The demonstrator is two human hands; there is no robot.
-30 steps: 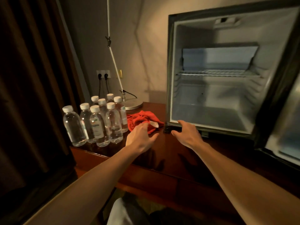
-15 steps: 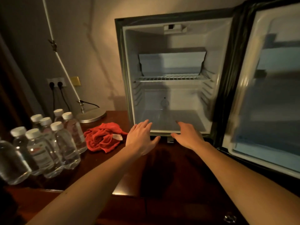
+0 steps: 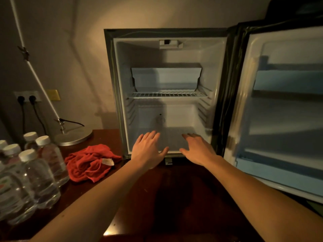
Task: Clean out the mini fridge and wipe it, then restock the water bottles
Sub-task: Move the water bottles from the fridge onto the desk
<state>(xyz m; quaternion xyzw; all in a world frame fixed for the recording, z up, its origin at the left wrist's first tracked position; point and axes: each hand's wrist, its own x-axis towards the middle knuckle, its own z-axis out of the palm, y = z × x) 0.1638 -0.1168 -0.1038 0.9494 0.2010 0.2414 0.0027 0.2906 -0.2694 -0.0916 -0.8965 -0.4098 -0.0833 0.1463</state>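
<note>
Hands — left hand and right hand, both flat and holding nothing — have moved from the cloth to the emptied fridge; bottles wait on the table — wiping likely comes next.

A desk lamp stands on the dark wooden tabletop; two plugs sit in the wall socket

Location: hotel-type guest room
Indicators: mini fridge on dark wood counter, grouped water bottles, lamp base, wall sockets
</note>
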